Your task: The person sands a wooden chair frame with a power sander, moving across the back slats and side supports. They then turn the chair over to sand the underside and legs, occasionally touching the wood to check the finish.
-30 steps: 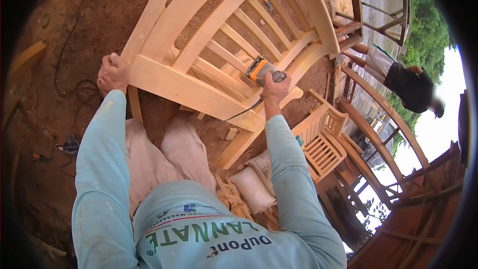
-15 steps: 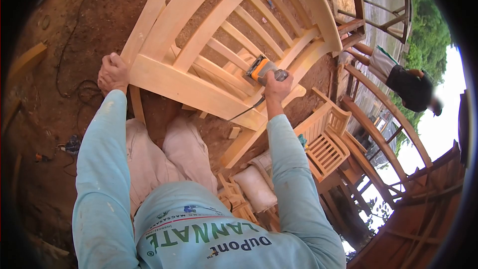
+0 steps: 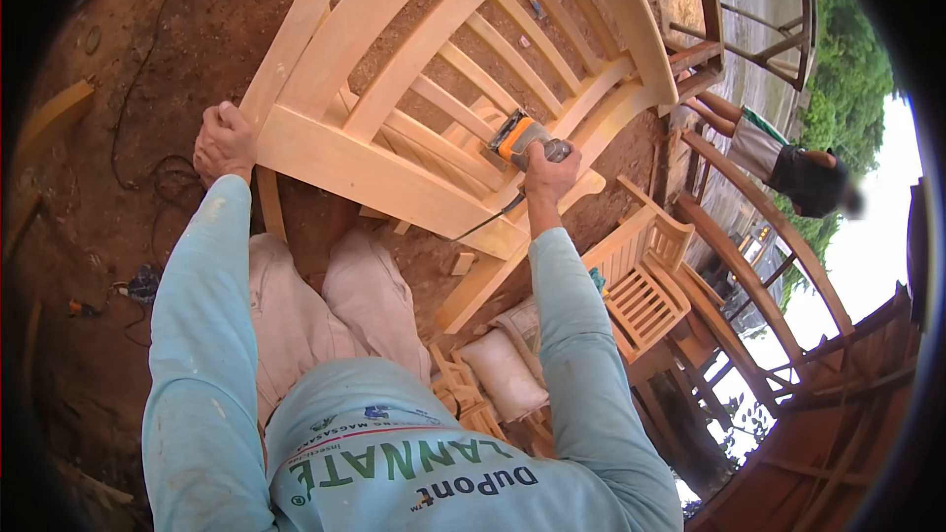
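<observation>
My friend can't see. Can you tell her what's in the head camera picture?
A person's right hand holds an orange-and-grey power sander against a pale, unfinished slatted wooden bench lying over a dirt floor, while the left hand grips its corner. Nearby, another person bends over.

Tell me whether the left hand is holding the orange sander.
No, the left hand grips the corner of the wooden bench frame, while the right hand holds the sander.

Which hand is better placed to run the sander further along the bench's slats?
Right. The right hand grips the orange sander, which sits on the slats. The left hand is apart from it, clamped on a corner of the bench frame, so it likely suits bracing.
</observation>
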The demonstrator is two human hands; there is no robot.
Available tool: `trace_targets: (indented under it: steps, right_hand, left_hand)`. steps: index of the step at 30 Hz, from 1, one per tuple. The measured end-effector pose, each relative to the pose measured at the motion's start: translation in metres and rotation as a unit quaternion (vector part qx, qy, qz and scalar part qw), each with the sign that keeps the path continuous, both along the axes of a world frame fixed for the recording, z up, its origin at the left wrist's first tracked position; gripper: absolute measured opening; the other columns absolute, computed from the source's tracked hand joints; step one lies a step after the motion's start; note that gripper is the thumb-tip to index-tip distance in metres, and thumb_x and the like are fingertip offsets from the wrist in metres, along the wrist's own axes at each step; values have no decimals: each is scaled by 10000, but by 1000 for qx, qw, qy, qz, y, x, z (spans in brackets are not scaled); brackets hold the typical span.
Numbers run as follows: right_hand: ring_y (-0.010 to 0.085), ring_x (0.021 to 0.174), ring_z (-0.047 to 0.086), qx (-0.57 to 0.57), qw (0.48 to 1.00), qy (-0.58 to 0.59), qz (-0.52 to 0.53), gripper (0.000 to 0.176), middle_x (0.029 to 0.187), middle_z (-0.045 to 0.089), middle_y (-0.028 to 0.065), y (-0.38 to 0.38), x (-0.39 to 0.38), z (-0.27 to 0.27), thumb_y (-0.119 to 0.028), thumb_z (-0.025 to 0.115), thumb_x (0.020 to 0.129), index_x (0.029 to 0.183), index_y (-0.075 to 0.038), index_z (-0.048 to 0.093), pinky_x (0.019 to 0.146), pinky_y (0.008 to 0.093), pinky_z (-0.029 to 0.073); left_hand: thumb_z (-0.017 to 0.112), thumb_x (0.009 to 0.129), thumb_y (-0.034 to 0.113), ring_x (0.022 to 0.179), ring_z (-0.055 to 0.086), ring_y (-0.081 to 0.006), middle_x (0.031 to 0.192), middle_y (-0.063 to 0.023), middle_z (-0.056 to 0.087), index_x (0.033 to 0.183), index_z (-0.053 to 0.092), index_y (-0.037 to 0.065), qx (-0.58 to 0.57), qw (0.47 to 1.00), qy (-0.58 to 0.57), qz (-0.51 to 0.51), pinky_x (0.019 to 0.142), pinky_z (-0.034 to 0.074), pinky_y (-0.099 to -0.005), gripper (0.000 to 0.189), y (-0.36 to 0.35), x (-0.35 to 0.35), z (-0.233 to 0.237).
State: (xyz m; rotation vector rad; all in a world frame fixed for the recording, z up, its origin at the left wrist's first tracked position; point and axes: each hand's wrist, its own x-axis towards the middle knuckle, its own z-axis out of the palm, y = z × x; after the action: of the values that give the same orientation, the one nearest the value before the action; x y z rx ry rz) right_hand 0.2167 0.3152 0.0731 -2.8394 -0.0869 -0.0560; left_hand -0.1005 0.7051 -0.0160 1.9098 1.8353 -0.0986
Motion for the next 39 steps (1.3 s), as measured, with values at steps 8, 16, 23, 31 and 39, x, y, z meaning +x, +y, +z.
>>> trace_targets:
  steps: [8, 16, 23, 31, 39]
  right_hand:
    - [402, 1100, 654, 13, 1000, 12, -22, 654, 1208, 651, 235, 8, 11, 3, -351, 795, 738, 1256, 3, 611, 989, 483, 525]
    - [403, 1126, 645, 5, 999, 26, -25, 662, 1226, 647, 231, 6, 0, 4, -352, 794, 739, 1262, 9, 607, 1009, 476, 515]
    - [404, 1108, 647, 7, 999, 20, -33, 665, 1221, 648, 230, 3, 10, -3, -367, 797, 730, 1250, 3, 610, 998, 475, 517]
    - [394, 1054, 658, 17, 1000, 17, -20, 624, 1165, 648, 212, 52, -20, 5, -351, 805, 735, 1222, -14, 610, 955, 496, 530]
    - [381, 1085, 665, -6, 998, 23, -53, 658, 1174, 671, 212, 41, -11, 14, -379, 796, 727, 1243, -12, 617, 970, 477, 532]
  left_hand:
    - [415, 1036, 503, 1099, 688, -430, 1140, -191, 754, 1169, 707, 98, -1, 1000, 4, -1, 951, 521, -530, 517, 0, 0, 1]
    - [422, 1036, 493, 1086, 694, -425, 1135, -187, 756, 1161, 707, 102, -5, 1000, -4, -10, 942, 527, -528, 499, 2, -1, 2]
    - [436, 1031, 488, 1066, 696, -428, 1113, -183, 760, 1139, 713, 107, 16, 1000, -6, -8, 934, 526, -529, 484, 1, -1, -3]
    - [447, 1026, 485, 1040, 705, -423, 1071, -170, 771, 1092, 721, 98, 30, 999, -12, -4, 918, 528, -529, 479, 0, -1, -3]
    - [450, 1024, 485, 1037, 706, -415, 1050, -171, 771, 1082, 720, 104, 27, 1000, -13, -2, 908, 528, -528, 471, 0, 0, -2]
